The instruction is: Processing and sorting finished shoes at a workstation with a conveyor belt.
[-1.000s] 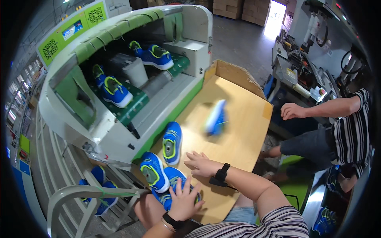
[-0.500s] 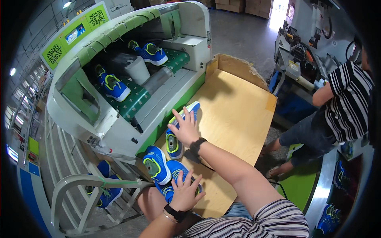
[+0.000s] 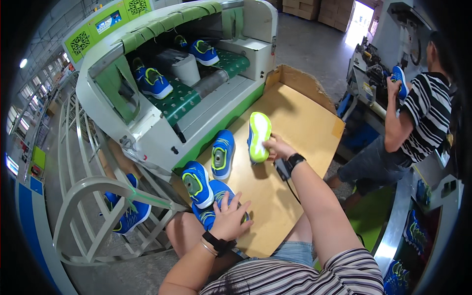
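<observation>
My right hand (image 3: 279, 148) grips a blue sneaker (image 3: 259, 137) near one end, above the wooden board (image 3: 300, 123). The shoe stands on edge, its yellow-green and white sole facing me. With fingers spread, my left hand (image 3: 230, 217) lies on a blue sneaker (image 3: 222, 191) at the board's near left; its fingers partly cover that shoe. Against it rests another sneaker (image 3: 198, 185), its grey insole and yellow-green collar showing. Farther up the board, a separate blue sneaker (image 3: 223, 154) sits upright between the machine and the lifted shoe.
A white and green conveyor machine (image 3: 211, 105) stands beyond the board, with blue sneakers (image 3: 156, 82) on its perforated green belt (image 3: 184, 101). A metal rack (image 3: 88, 184) at left carries more sneakers. On the right, a co-worker (image 3: 418, 113) holds a blue shoe (image 3: 399, 81) by another machine.
My right hand has moved right, taking one sneaker up from the board and turning its sole toward me. My left hand stays on its shoe. The co-worker's shoe has come into view.
</observation>
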